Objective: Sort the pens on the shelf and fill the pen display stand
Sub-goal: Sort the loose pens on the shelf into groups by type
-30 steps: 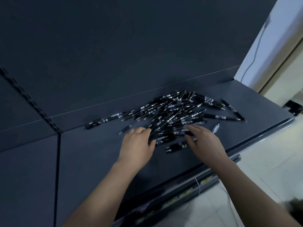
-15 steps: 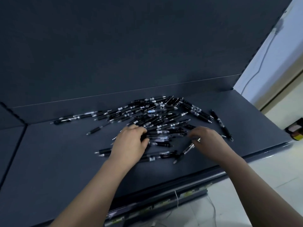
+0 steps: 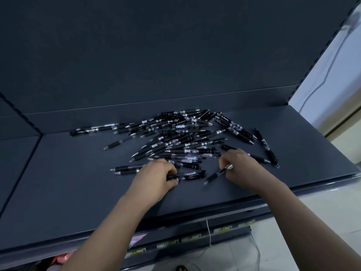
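1 wide-angle view, worn on the head, faces forward and steeply down onto the shelf (image 3: 74, 188), near enough that both forearms (image 3: 117, 222) enter from the bottom edge. The pens (image 3: 181, 137) sit mid-frame; the back panel (image 3: 156, 55) fills the top half.

I see a dark, flat shelf (image 3: 78, 182) with a low lip along its back. A loose heap of black pens (image 3: 179, 137) lies criss-crossed on it, from the middle toward the back right. Some lie clear of the heap: a stray pen (image 3: 93, 130) along the back lip at the left, a pair of pens (image 3: 127, 170) side by side at the near left, and a lone pen (image 3: 266, 146) at the far right.
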Tool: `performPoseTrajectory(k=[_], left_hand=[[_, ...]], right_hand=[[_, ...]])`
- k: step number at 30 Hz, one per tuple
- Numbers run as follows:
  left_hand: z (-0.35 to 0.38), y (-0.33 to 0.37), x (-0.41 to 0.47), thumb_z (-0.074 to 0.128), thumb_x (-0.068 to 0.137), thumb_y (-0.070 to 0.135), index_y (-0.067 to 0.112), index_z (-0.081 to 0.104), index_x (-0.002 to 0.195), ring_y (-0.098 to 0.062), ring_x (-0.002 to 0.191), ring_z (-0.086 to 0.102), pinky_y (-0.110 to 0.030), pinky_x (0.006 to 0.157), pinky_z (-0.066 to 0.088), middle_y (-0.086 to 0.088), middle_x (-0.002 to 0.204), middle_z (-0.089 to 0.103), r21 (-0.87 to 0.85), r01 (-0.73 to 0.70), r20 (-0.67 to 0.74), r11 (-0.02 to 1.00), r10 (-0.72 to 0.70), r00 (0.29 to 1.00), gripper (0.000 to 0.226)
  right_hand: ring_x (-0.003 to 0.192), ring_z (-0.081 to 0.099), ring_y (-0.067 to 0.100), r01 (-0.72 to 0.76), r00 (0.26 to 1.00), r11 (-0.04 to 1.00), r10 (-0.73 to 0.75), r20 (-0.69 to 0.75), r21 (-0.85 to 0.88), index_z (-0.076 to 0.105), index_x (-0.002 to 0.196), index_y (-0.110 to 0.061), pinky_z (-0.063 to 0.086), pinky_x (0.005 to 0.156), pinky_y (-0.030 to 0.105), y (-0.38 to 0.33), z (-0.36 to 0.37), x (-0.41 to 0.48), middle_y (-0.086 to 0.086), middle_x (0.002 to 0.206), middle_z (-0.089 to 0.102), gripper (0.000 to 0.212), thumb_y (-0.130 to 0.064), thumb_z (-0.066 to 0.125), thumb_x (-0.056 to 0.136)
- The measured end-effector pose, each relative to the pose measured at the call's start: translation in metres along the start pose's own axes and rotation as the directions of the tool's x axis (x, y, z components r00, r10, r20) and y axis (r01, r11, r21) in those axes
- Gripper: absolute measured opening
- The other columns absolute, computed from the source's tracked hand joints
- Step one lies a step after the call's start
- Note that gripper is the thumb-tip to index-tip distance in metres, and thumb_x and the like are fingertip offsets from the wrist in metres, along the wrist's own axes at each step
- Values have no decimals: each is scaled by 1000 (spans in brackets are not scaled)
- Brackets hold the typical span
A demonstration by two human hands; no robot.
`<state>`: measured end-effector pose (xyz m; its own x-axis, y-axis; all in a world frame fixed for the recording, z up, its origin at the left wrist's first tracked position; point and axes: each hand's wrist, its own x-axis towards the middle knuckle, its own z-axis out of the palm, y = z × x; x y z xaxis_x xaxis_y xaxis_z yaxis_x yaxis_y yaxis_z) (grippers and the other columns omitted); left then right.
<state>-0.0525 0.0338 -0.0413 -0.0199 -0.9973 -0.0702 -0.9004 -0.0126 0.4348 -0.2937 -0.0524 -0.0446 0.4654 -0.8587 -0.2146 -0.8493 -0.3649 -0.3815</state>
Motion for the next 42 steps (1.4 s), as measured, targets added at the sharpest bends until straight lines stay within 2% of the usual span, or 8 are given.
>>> performPoseTrajectory(k=[9, 14, 17, 21, 24, 32, 38, 42], left_hand=[[-4, -1, 3, 55, 88, 26, 22, 70, 101, -15, 92, 62, -32, 80, 51, 5, 99, 67, 156, -49, -36, 987, 55, 998, 20], [-16, -17, -4, 63, 82, 20, 25, 71, 94, -10, 81, 66, -31, 77, 55, 9, 89, 71, -26, 107, -114, 994, -109, 987, 15], [-29, -31, -11, 67, 82, 18, 23, 70, 92, -10, 83, 65, -31, 77, 55, 8, 87, 70, -116, 199, -187, 973, -218, 958, 11], [-39, -48, -18, 68, 81, 14, 21, 68, 88, -8, 78, 62, -24, 70, 51, 10, 79, 66, -196, 273, -272, 942, -320, 908, 10], [-38, -53, -21, 67, 82, 14, 22, 65, 86, -5, 74, 59, -13, 61, 42, 12, 77, 62, -237, 301, -262, 924, -359, 896, 10], [-27, -42, -16, 68, 84, 12, 22, 68, 94, -3, 81, 58, -13, 72, 41, 11, 86, 65, -239, 210, -202, 948, -260, 944, 15], [-15, -33, -12, 67, 85, 15, 31, 61, 89, -3, 90, 53, -12, 76, 42, 18, 93, 59, -176, 92, -131, 980, -116, 985, 18], [-1, -28, -8, 71, 82, 27, 29, 61, 114, -11, 111, 42, -31, 99, 36, 17, 119, 50, 14, -9, -163, 1000, 12, 987, 34]], right_hand=[[81, 56, 21, 113, 988, 987, -100, -120, 115, 60, 97, -10, 40, 69, 32, -17, -3, -2, 0, 87, 57, 13, -9, 47, 94], [57, 47, 18, 124, 992, 976, -117, -47, 179, 52, 77, -21, 36, 57, 31, -29, -1, 3, 1, 64, 51, 21, -18, 48, 97], [65, 49, 7, 136, 990, 974, -124, -74, 180, 57, 91, -18, 38, 59, 23, -33, 3, 7, -6, 78, 53, 10, -27, 54, 95], [79, 50, 1, 169, 984, 958, -177, 12, 232, 60, 97, -25, 45, 73, 24, -50, 16, 8, -11, 94, 55, 22, -38, 70, 82], [71, 51, 2, 180, 975, 966, -201, 99, 187, 66, 92, -24, 48, 71, 27, -63, 26, 8, -12, 82, 58, 18, -37, 72, 81], [66, 52, 12, 119, 972, 992, -127, 198, 52, 52, 64, -26, 45, 62, 30, -35, 1, 7, -8, 74, 53, 17, -15, 64, 70], [83, 55, 25, -64, 998, 997, 63, -21, -47, 49, 76, -23, 45, 72, 32, -2, -20, 5, -2, 82, 56, 10, -15, 54, 81], [80, 54, 26, -56, 994, 997, 60, -92, 44, 51, 85, -13, 44, 72, 34, -3, -20, 9, 3, 81, 55, 10, -22, 51, 91]])
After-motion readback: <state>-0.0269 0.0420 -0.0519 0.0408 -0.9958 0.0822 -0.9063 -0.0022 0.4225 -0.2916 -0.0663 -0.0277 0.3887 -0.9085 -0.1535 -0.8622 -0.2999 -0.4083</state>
